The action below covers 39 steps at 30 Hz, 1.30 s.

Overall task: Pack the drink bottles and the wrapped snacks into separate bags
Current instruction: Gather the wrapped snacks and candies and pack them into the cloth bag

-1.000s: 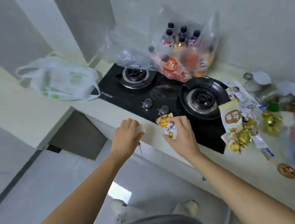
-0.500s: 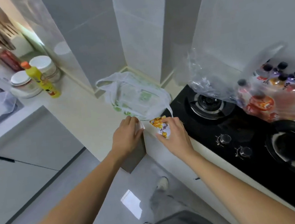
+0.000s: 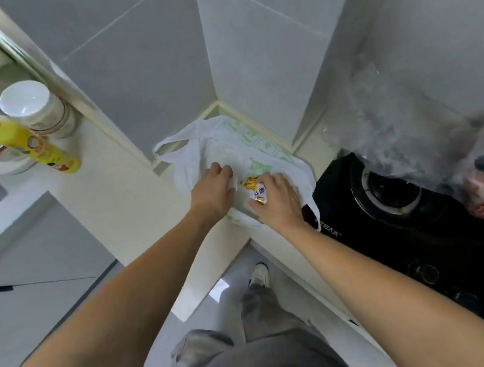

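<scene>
White bag (image 3: 197, 155) flat on counter (image 3: 121, 204) left of stove (image 3: 392, 226), R hand (image 3: 278, 200) over bag pinching yellow-white snack pkt (image 3: 256, 190), L hand (image 3: 214, 188) curled on bag w/ small white item, clear bottle bag (image 3: 412, 138) on stove.

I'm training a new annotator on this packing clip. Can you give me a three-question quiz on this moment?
1. True or false: the right hand holds a wrapped snack.
2. The white plastic bag lies: A) on the stove B) in the counter corner C) on the floor.
3. What colour is the cap of the yellow bottle?

Key: 1 true; 2 B; 3 orange.
</scene>
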Available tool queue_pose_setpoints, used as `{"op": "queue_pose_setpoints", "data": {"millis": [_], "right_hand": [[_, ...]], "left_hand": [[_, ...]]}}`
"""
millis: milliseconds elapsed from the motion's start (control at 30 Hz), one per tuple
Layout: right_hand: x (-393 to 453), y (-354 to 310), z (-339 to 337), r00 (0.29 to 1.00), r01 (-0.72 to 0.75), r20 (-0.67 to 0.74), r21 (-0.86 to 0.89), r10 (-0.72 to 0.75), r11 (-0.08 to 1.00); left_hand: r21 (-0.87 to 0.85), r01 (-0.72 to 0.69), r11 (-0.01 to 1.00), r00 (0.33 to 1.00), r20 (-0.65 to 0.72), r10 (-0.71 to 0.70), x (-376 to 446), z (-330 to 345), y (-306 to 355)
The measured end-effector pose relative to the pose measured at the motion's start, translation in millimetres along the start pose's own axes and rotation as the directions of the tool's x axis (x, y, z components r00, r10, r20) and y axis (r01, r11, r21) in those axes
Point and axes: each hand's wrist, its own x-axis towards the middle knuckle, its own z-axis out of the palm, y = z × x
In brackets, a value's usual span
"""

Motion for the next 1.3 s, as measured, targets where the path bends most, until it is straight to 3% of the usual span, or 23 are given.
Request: {"op": "queue_pose_setpoints", "data": {"millis": [233, 467, 667, 900, 1100, 1300], "right_hand": [[4.5, -9.7, 4.4, 0.998, -0.053, -0.04, -0.068, 0.05, 0.996], [-52.5, -27.1, -24.0, 0.965, -0.151, -0.231, -0.114, 0.122, 0.982], [-127.2, -33.2, -46.3, 0.9, -0.31, -0.357, -0.123, 0.25, 0.943], [-245.7, 1.2, -72.3, 0.772, -0.502, -0.486, -0.069, 0.411, 0.862], [-357.0, 63.6, -103.4, 0.629, -0.654, -0.556, 0.001, 0.544, 0.757], [-474.0, 148.5, -128.0, 0.564, -0.71, -0.559, 0.046, 0.607, 0.702]], "left_hand": [[0.033, -0.065, 0.997, 0.995, 0.073, 0.062, 24.1, -0.7, -10.5], [0.132, -0.295, 0.946, 0.955, 0.034, 0.293, -7.8, -33.3, -13.2], [0.202, -0.54, 0.817, 0.837, 0.024, 0.547, -43.9, -56.1, 16.4], [0.217, -0.769, 0.602, 0.629, 0.084, 0.773, -100.1, -34.8, 103.9], [0.154, -0.891, 0.428, 0.447, 0.122, 0.886, -167.4, 9.2, 221.1], [0.108, -0.93, 0.351, 0.364, 0.147, 0.92, -250.7, 73.3, 339.7]]}}
